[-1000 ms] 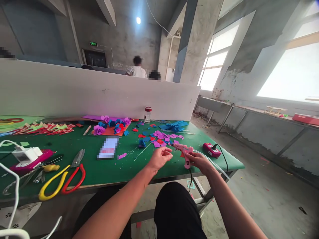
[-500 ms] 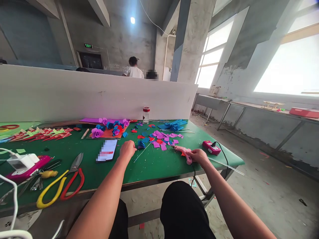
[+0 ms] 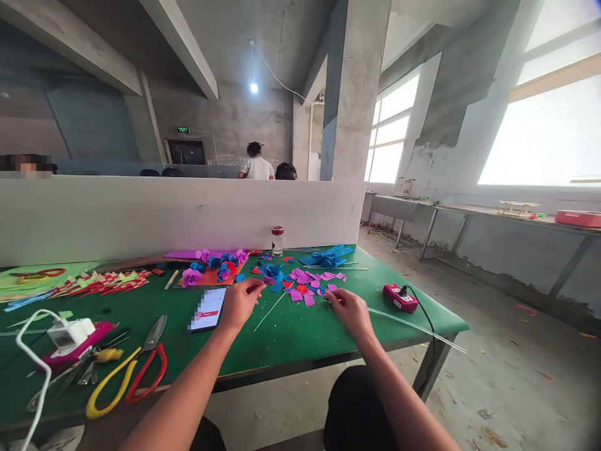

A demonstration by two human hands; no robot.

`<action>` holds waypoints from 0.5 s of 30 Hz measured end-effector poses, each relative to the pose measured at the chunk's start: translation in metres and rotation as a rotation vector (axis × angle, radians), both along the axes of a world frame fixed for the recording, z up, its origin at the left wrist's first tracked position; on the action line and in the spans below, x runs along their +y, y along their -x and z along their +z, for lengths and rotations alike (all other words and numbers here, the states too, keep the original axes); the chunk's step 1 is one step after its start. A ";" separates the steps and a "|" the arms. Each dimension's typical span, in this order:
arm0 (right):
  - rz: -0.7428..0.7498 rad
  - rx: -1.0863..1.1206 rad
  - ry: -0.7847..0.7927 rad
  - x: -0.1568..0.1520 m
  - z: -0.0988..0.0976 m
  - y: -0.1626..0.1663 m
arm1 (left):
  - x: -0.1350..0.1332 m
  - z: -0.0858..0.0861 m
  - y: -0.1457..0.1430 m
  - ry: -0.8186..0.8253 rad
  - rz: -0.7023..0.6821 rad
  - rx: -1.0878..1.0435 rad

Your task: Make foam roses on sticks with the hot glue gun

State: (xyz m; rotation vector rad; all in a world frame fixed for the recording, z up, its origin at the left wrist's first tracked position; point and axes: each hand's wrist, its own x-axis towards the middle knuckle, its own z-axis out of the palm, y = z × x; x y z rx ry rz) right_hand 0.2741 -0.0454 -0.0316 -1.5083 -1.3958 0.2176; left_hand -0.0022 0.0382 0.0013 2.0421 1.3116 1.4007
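Note:
My left hand hovers over the green table beside a phone. Its fingertips are pinched together, and I cannot see what they hold. A thin white stick lies just to its right. My right hand rests knuckles-up on the table with its fingers curled under, at the edge of a scatter of purple, blue and red cut pieces. A long clear rod runs out from behind this hand toward the table's right corner. What lies under the right hand is hidden.
Paper roses and a small jar stand by the white partition. A red box with a black cable sits near the right edge. Shears with red and yellow handles and a white charger lie at left. People stand behind the partition.
The pink glue gun, held up a second ago and then laid down, is now out of sight under my right hand. My left hand swung left toward the phone. The camera tilted up.

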 end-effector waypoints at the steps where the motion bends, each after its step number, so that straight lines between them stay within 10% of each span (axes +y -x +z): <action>1: 0.062 0.038 -0.053 0.004 0.006 0.013 | -0.005 0.006 -0.004 -0.043 -0.071 -0.092; 8: 0.458 0.551 -0.061 0.049 0.026 0.075 | -0.012 0.025 -0.041 -0.258 -0.248 -0.263; 15: 0.503 0.846 -0.016 0.079 0.003 0.083 | 0.014 -0.019 -0.043 -0.059 -0.224 -0.370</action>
